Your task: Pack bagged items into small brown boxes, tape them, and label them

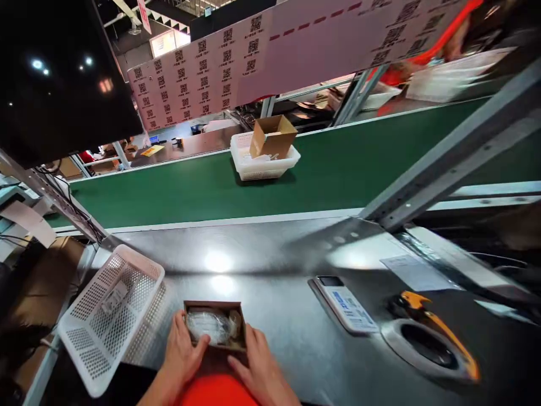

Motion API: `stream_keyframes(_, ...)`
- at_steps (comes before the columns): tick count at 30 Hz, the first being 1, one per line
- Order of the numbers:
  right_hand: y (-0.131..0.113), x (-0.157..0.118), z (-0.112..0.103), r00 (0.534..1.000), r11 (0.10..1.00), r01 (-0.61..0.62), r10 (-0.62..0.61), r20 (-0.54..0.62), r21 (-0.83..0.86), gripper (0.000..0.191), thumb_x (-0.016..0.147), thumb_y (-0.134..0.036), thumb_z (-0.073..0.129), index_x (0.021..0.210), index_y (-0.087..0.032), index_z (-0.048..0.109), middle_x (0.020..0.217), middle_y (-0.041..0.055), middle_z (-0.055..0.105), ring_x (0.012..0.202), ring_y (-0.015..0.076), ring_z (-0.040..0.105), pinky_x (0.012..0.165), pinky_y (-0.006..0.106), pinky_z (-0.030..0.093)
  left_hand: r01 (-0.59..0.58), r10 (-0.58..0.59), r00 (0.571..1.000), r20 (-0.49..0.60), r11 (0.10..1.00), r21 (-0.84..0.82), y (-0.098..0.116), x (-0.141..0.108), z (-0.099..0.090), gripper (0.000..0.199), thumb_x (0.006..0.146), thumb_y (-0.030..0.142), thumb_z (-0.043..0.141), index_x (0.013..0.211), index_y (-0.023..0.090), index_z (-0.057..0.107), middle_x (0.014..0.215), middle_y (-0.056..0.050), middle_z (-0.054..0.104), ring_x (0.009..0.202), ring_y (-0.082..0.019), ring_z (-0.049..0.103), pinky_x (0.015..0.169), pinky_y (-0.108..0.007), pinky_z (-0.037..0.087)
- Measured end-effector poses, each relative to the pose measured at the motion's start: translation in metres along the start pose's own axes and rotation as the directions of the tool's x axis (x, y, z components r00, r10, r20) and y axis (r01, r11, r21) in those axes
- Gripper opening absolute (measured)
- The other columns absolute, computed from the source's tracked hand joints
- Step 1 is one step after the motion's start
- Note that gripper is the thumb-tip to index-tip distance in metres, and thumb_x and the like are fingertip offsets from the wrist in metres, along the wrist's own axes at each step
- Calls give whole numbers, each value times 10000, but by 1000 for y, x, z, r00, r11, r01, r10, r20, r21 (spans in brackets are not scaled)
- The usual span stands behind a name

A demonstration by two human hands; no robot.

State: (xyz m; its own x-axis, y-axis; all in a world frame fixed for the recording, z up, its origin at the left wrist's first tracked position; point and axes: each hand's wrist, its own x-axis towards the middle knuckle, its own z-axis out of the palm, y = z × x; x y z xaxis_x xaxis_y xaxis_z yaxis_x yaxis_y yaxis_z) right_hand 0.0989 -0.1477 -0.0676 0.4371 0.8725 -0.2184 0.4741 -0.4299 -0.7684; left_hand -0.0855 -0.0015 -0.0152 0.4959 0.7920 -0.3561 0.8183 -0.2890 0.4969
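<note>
Resting at the near edge of the steel table (270, 265), directly ahead of the body: small open cardboard box (216, 327), long axis running left to right. Flanking it evenly, left hand (182, 351) pressing the left wall, right hand (258, 363) pressing the right wall, both clamped on it, neither nearer. Showing inside: brown card walls, crinkled clear plastic bag (210, 326) filling the cavity.
</note>
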Motion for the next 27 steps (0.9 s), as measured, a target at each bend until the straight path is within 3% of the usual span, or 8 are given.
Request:
stream_keyframes(3,-26,-4,-8,981,976,29,13,193,-217,829,793,-233,677,1572,-30,480,1606,276,449,1476,405,498,1281,473,420,-128,115,990,87,978,165,14,2,7,979,891,623,638,1577,-52,456,1625,-353,470,1540,-476,426,1301,-555,340)
stream_keyframes(6,-41,9,-22,956,933,73,36,293,-352,568,799,-154,683,1357,-54,709,1548,258,521,1435,444,503,1248,504,448,-305,256,948,190,904,301,26,11,13,759,923,660,603,1328,29,723,1424,-325,646,1324,-496,608,1129,-611,505)
stream_keyframes(10,-27,34,-33,951,947,125,-30,308,-295,256,923,-317,685,1064,-145,811,1301,189,670,1261,418,606,1109,536,537,-538,570,820,52,736,411,10,39,29,455,1045,379,482,1351,169,747,1372,-196,740,1280,-371,676,1133,-539,519)
stream_keyframes(13,-3,39,-20,993,988,86,-76,87,-128,267,997,-377,603,1034,-173,772,1143,134,683,1123,326,655,1036,475,559,-511,707,685,-173,637,577,-12,62,49,532,1013,349,566,1520,201,638,1622,-187,577,1511,-405,513,1273,-642,344)
stream_keyframes(17,27,30,12,955,987,105,-65,-288,125,393,913,-381,661,1261,-200,689,1177,106,675,1059,248,692,956,368,601,-419,670,699,-252,668,615,-42,71,73,588,1020,440,560,1509,124,640,1646,-199,538,1531,-417,500,1282,-667,339)
stream_keyframes(19,45,26,10,934,987,89,-38,-354,130,354,905,-423,627,1189,-231,716,1149,90,709,1025,235,718,881,336,624,-537,758,614,-220,605,588,-60,64,79,500,1035,375,543,1489,210,670,1583,-114,626,1477,-339,583,1288,-566,394)
stream_keyframes(23,107,24,-70,799,987,-152,149,-582,44,518,949,-512,391,1140,-143,702,1166,218,719,1134,337,706,1027,499,589,-691,849,458,-264,527,494,-88,54,83,514,1038,238,551,1548,273,610,1611,-39,610,1626,-232,389,1391,-439,224)
stream_keyframes(27,177,19,-194,571,888,-459,284,-770,-13,736,897,-488,352,1329,57,594,1289,433,591,1291,530,576,1085,708,447,-678,774,539,-332,632,374,-82,61,75,412,1029,208,598,1395,328,742,1647,-50,570,1706,-296,133,1366,-562,289)
